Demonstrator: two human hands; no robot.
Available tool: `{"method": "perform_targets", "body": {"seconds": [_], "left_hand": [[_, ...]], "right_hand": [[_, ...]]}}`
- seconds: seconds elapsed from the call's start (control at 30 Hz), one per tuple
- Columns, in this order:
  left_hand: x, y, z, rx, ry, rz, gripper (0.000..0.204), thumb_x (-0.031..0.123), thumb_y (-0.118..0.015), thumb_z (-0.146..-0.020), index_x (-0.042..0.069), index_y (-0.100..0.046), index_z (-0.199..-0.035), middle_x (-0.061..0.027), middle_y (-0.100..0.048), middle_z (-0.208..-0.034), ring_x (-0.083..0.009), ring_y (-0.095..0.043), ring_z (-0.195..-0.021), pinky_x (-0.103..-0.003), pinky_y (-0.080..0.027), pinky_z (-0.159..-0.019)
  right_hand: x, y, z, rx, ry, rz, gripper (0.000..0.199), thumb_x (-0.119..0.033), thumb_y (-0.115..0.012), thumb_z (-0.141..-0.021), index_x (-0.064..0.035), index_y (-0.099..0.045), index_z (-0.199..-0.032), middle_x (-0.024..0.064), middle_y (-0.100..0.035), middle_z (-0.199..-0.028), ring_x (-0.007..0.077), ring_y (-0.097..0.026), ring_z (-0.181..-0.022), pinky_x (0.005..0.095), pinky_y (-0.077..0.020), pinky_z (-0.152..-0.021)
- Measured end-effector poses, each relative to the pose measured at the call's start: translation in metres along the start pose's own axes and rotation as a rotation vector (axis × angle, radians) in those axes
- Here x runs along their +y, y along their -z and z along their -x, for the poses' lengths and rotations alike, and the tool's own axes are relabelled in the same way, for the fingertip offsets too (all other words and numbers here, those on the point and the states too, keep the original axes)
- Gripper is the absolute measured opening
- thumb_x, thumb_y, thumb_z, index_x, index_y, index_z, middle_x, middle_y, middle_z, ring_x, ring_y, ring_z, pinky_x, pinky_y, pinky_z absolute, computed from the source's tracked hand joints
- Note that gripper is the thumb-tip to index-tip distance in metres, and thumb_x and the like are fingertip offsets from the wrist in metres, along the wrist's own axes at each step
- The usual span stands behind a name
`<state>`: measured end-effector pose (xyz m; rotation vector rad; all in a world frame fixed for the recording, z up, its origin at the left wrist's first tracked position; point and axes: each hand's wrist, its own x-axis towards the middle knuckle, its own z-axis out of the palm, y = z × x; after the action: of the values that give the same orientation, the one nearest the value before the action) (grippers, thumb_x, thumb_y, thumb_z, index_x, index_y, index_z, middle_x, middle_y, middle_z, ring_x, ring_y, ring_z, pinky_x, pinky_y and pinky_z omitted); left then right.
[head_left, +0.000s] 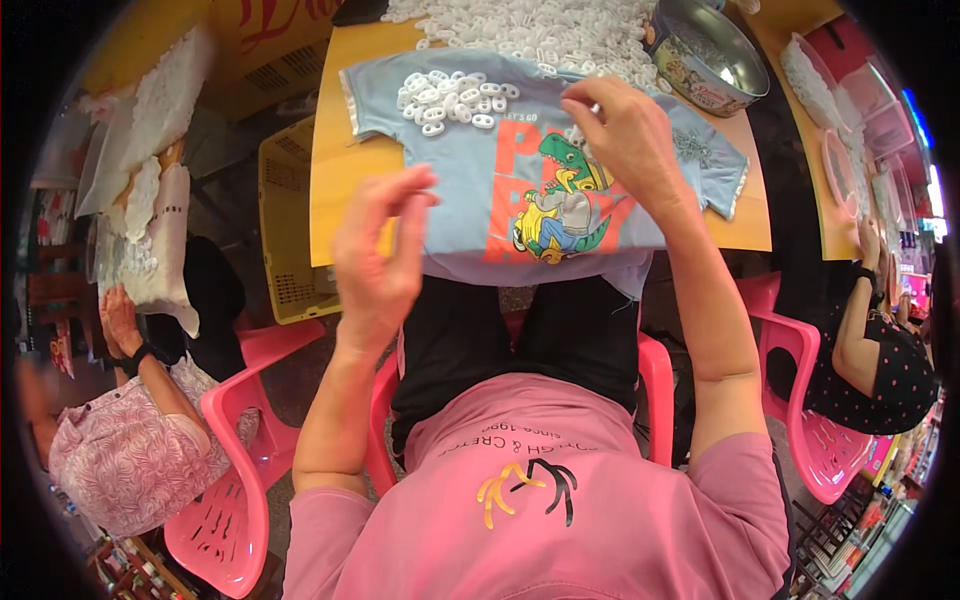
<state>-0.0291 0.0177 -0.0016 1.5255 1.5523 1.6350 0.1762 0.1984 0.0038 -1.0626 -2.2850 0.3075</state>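
A light blue T-shirt (pixel 462 215) with a cartoon dinosaur print lies spread over the table in front of me. On its upper left rests a heap of small white oval plastic pieces with two holes (pixel 455 100). My left hand (pixel 380 250) is raised over the shirt's near left side, thumb and fingertips drawn together; anything between them is too small to make out. Above the print, my right hand (pixel 630 135) is closed in a pinch, its contents hidden. A patch of small silvery metal bits (pixel 692 148) lies on the shirt's right side.
A large pile of white pieces (pixel 530 30) covers the table's far side, beside a round metal tin (pixel 708 60). A yellow crate (pixel 290 220) stands left of the yellow table (pixel 350 200). People sit on both sides, near pink chairs (pixel 235 470).
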Motion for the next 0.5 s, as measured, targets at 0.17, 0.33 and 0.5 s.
{"method": "perform_targets", "body": {"seconds": [0.17, 0.33, 0.5], "left_hand": [[0.001, -0.052, -0.009, -0.228, -0.078, 0.063, 0.018, -0.006, -0.060, -0.086, -0.002, -0.063, -0.103, -0.0134, -0.065, -0.092, -0.0234, -0.066, -0.082, -0.030, -0.051, -0.072], [0.002, -0.081, -0.012, -0.351, -0.156, 0.090, 0.019, -0.006, -0.060, -0.084, -0.002, -0.063, -0.102, -0.0142, -0.064, -0.090, -0.0282, -0.064, -0.079, -0.034, -0.049, -0.068], [0.000, -0.094, -0.008, -0.356, -0.138, 0.149, 0.019, -0.005, -0.060, -0.086, -0.001, -0.064, -0.104, -0.0139, -0.065, -0.092, -0.0270, -0.064, -0.079, -0.033, -0.050, -0.068]], "right_hand": [[0.015, 0.028, 0.014, -0.118, -0.040, 0.001, 0.015, -0.016, -0.066, -0.086, -0.0034, -0.067, -0.094, 0.0093, -0.065, -0.086, 0.0240, -0.060, -0.071, 0.0340, -0.0470, -0.067], [0.011, 0.032, 0.029, -0.205, 0.020, -0.007, 0.016, -0.018, -0.068, -0.085, -0.0068, -0.069, -0.096, 0.0094, -0.063, -0.087, 0.0254, -0.060, -0.075, 0.0356, -0.0470, -0.067], [0.012, 0.016, 0.024, -0.107, 0.105, 0.070, 0.016, -0.019, -0.068, -0.085, -0.0099, -0.070, -0.098, 0.0089, -0.061, -0.088, 0.0291, -0.061, -0.078, 0.0388, -0.0481, -0.068]]}}
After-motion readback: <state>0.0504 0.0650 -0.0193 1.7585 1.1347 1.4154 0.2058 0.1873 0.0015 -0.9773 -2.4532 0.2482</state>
